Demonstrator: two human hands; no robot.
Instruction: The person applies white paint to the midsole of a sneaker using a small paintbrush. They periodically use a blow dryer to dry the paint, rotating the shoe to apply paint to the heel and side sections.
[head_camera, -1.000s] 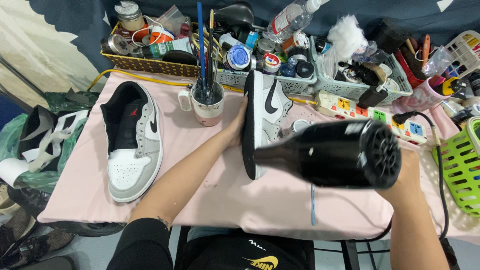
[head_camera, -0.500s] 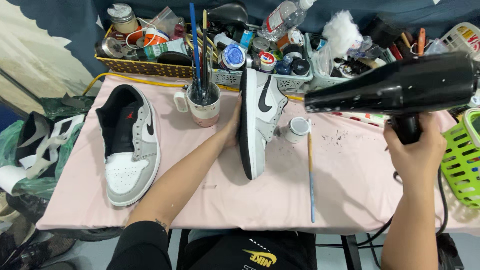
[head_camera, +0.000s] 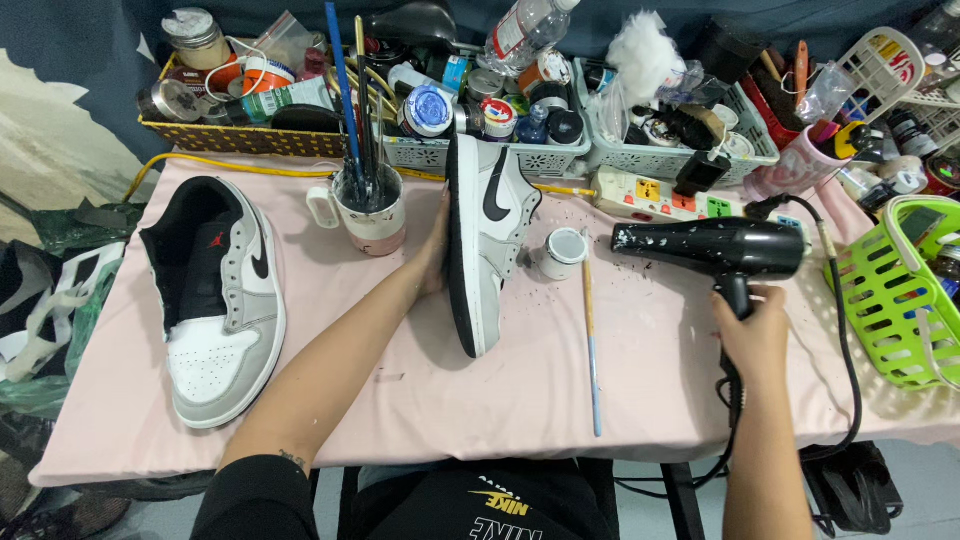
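Against the left hand (head_camera: 432, 262), the grey and white sneaker (head_camera: 483, 245) is standing on edge, sole pressing the palm; the fingers are probably curling behind it, hidden. Right of it, the right hand (head_camera: 752, 335) is gripping the black hair dryer (head_camera: 712, 247), now lowered from half a second ago, nozzle facing the shoe.

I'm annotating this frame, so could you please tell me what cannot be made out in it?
- Left hand, head view: palm and fingers hidden behind the upright sneaker.
- Right hand: the hair dryer handle is covered by its grip.
- Hair dryer nozzle opening faces the sneaker, not the camera.
- Mug: contents hidden by dark brushes.
- Basket jars at the back: too small and crowded.
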